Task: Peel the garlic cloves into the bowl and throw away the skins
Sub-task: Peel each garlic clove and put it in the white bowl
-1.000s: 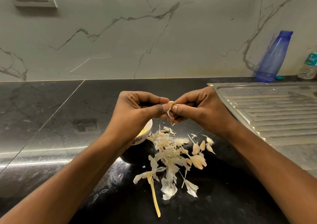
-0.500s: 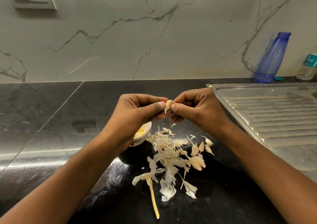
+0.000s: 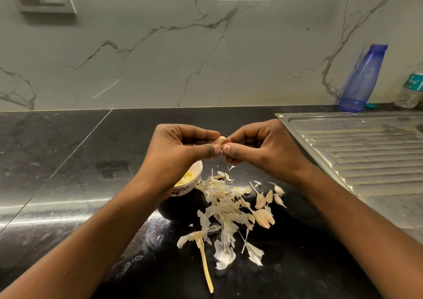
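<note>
**Fingers (image 3: 214, 148) of both hands pinch one clove, just above the bowl**

The fingers of my left hand (image 3: 178, 148) and my right hand (image 3: 265, 148) meet in the middle of the frame, with the thumb tips nearly touching. Both are curled around the same garlic clove (image 3: 220, 140), so neither hand is free; each one pinches one end of it. The clove lies with its long axis roughly across the frame, from one hand to the other. A thin wisp of skin stands up at its right end. I judge that the right fingers pull the skin while the left ones hold the body.

The bowl (image 3: 198, 170) is below and a little left of the clove, half hidden under the left wrist, with yellow peeled pieces inside. The left hand is nearer to it, so I think this hand should make the drop, going down and left.

The loose skins (image 3: 225, 203) lie on the table (image 3: 68, 166) in the lower middle of the frame. Several unpeeled cloves (image 3: 265, 209) lie just right of them. The skins are not yet thrown away.
</note>
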